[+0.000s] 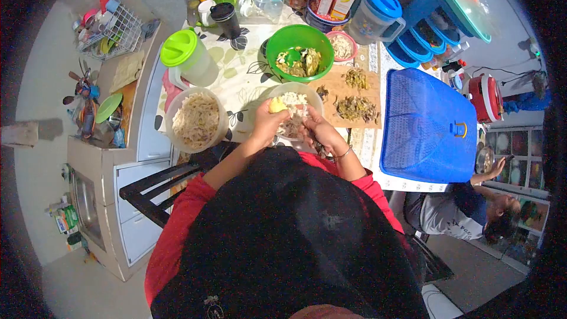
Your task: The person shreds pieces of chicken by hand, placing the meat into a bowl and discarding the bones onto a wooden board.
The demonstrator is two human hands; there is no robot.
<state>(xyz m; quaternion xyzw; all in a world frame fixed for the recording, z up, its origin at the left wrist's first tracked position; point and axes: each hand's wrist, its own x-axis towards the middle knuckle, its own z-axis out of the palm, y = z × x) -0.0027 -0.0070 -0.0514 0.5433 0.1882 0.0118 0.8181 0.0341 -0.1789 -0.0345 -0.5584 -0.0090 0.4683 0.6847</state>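
My left hand [269,123] is closed round a pale yellow piece of food [277,104], above the left side of a whitish bowl [319,101]. White bits of food [293,99] lie in that bowl. My right hand [321,131] is at the bowl's right side, fingers curled together. What it grips is too small and blurred to make out. Just behind stands a green bowl [273,59] of leafy yellowish pieces. Dark peelings [357,109] lie on a brown board [369,85] to the right. On my left is a tub [198,121] full of shredded pale food.
A lidded pitcher [198,65] stands behind the tub. At the right lies a large blue mesh cover [425,130]. Cups, another pitcher [375,18] and cartons [339,0] line the back. A chair [153,195] stands at left; another person [455,210] is at far right.
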